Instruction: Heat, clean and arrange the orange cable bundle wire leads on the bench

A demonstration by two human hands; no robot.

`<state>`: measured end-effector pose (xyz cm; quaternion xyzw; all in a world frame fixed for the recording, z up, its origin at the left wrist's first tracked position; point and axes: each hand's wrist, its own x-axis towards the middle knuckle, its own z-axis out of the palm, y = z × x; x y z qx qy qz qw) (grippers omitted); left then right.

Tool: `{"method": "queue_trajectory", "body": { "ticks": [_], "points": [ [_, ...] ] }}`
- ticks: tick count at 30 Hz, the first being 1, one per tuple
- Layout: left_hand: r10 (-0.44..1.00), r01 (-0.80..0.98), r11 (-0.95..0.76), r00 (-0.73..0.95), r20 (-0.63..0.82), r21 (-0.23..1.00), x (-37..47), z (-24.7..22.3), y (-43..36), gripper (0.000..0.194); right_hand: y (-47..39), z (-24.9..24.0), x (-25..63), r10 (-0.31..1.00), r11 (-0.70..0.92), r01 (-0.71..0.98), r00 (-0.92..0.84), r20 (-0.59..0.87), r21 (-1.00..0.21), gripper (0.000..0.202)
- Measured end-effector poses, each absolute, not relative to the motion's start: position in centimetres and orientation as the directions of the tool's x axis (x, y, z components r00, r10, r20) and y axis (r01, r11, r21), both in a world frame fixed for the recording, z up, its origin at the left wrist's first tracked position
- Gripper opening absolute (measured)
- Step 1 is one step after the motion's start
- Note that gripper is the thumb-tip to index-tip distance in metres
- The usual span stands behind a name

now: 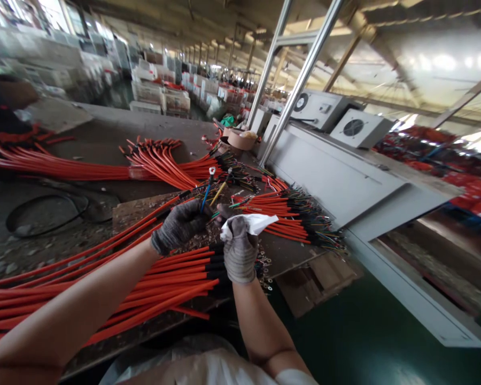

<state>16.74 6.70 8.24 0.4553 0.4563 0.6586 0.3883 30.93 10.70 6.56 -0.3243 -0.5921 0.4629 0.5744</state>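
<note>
My left hand [180,227], in a grey knit glove, is closed around the end of an orange cable. From its fingers a blue wire [207,193] with a ring terminal points up. A yellow wire [219,193] stands beside it, and green wire ends poke out lower down. My right hand [241,254], gloved too, pinches a crumpled white cloth or paper [258,222] between thumb and fingers, close to those wires. Below both hands lies a bundle of orange cables [164,283] with black ends and ring terminals.
More orange cables lie at the back [154,160] and at right [278,216]. Tape rolls [242,140] sit behind the wires. A metal frame [292,96] and a grey machine [316,160] rise at right. Flattened cardboard [320,280] is by the table's edge; a black cable [48,200] coils at left.
</note>
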Motion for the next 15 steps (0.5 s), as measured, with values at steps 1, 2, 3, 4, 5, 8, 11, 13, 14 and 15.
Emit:
{"method": "queue_trajectory", "body": {
  "ticks": [1,2,3,4,5,8,11,13,14,15],
  "points": [
    [0.937,-0.162,-0.253,-0.285,0.201,0.954,17.1,8.1,6.5,0.032,10.6,5.9,31.0,0.911,0.391,-0.104,-0.099,0.401,-0.915,0.032],
    [0.944,-0.239,-0.229,-0.29,0.156,0.944,17.3,8.2,6.4,0.035,10.4,5.1,31.1,0.907,0.408,-0.071,-0.077,0.413,-0.91,0.028],
    [0.946,-0.314,-0.217,-0.302,0.119,0.924,17.3,8.5,6.3,0.037,10.2,4.3,31.1,0.905,0.418,-0.05,-0.063,0.42,-0.907,0.027],
    [0.941,-0.372,-0.223,-0.322,0.1,0.901,17.1,9.0,6.1,0.037,9.8,3.5,30.9,0.91,0.406,-0.052,-0.063,0.409,-0.912,0.029],
    [0.933,-0.401,-0.244,-0.346,0.101,0.883,16.8,9.6,5.8,0.036,9.4,2.8,30.6,0.921,0.379,-0.067,-0.074,0.383,-0.923,0.032],
    [0.901,-0.38,-0.326,-0.403,0.162,0.866,15.3,11.3,4.0,0.028,8.1,1.4,28.9,0.953,0.228,-0.143,-0.172,0.251,-0.963,0.036],
    [0.814,-0.223,-0.484,-0.471,0.341,0.846,14.8,10.3,1.3,0.03,7.5,1.3,27.4,0.915,-0.104,-0.317,-0.401,0.034,-0.943,0.042],
    [0.712,-0.091,-0.578,-0.542,0.447,0.811,15.9,8.1,-0.3,0.031,7.6,1.7,27.4,0.829,-0.321,-0.372,-0.556,-0.069,-0.871,0.04],
    [0.672,-0.066,-0.595,-0.587,0.451,0.801,16.9,6.8,-0.9,0.028,7.6,1.9,27.8,0.779,-0.395,-0.368,-0.62,-0.095,-0.841,0.037],
    [0.645,-0.086,-0.602,-0.639,0.42,0.794,18.0,5.7,-1.5,0.023,7.5,2.2,28.4,0.736,-0.434,-0.345,-0.668,-0.107,-0.832,0.037]
  ]
}}
